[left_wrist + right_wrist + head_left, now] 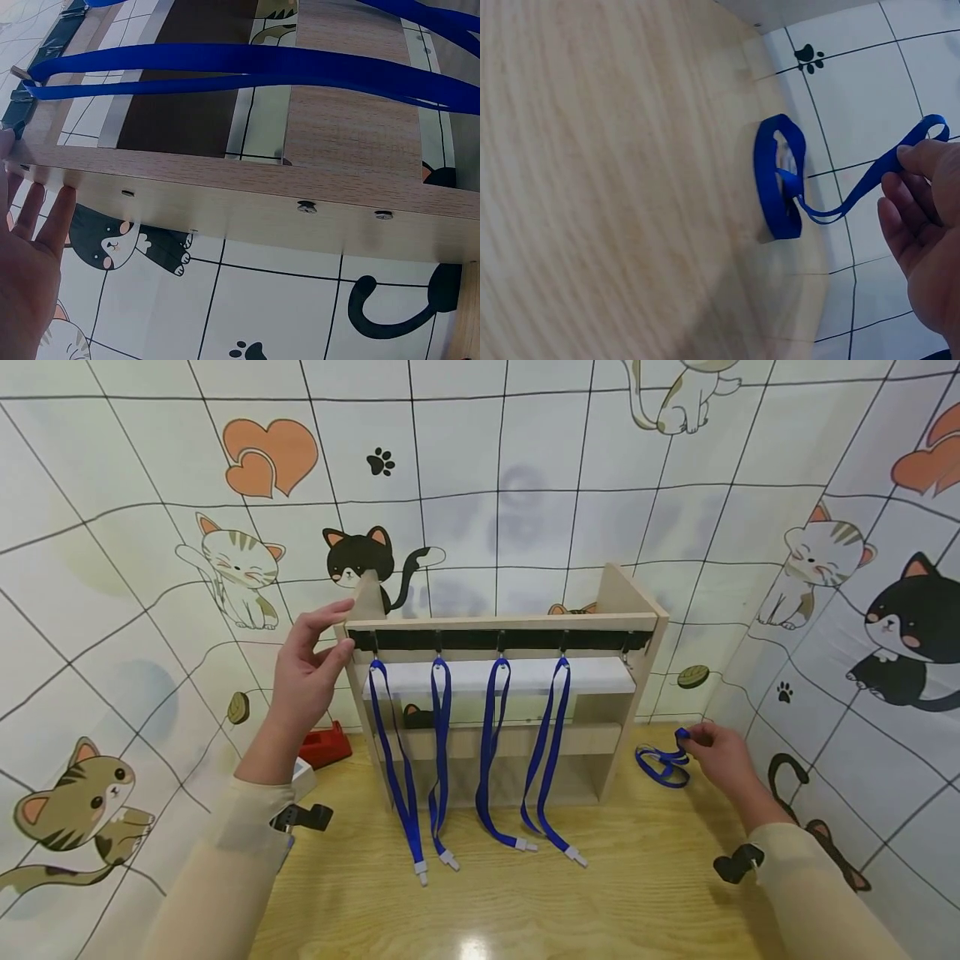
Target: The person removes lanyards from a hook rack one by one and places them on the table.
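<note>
The left hand (303,672) lies open, fingers straight against the top left corner of the wooden rack (630,602), where four blue lanyards (491,752) hang. The right hand (720,756) pinches one end of a loose blue lanyard (662,766) coiled on the bench (525,902) just left of it.

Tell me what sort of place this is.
Probably a small staged work booth rather than a lived-in room: cartoon-cat tiled sheeting wraps every side of a light wooden tabletop, which carries a wooden hook rack hung with blue lanyards.
</note>
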Demonstrator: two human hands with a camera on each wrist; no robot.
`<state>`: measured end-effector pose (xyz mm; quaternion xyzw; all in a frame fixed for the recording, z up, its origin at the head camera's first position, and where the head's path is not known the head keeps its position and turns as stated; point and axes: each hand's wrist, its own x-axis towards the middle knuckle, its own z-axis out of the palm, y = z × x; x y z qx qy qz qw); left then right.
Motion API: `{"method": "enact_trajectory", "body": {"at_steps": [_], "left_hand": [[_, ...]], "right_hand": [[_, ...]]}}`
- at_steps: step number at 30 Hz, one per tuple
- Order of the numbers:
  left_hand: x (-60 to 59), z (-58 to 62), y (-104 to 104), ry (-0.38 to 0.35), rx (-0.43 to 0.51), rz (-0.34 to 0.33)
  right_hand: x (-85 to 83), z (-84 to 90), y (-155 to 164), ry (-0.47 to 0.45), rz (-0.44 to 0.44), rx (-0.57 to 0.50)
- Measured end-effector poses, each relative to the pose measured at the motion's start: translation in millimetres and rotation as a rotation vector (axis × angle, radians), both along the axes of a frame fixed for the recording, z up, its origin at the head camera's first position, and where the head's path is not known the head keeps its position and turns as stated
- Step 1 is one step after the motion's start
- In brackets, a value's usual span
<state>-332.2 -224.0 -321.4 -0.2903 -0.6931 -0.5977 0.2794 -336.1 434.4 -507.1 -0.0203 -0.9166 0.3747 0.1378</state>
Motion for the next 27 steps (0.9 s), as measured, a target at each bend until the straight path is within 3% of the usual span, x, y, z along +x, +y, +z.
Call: {"method": "enact_trajectory", "body": {"at_steps": [9,16,27], "left_hand": [[1.9,-0.3,-0.6,-0.004,-0.005,0.013],[1.8,-0.3,0.7,-0.004,-0.007,0.008],[1.8,0.8,1.0,-0.004,-0.018,0.019]], "right_hand": [[0.5,-25.7,-8.9,-0.005,0.048,0.035],[-1.5,-42.2,-12.8,-0.068,0.056,0.021],[0.4,-43.8,-28.6,-0.079,0.027,0.049]]}}
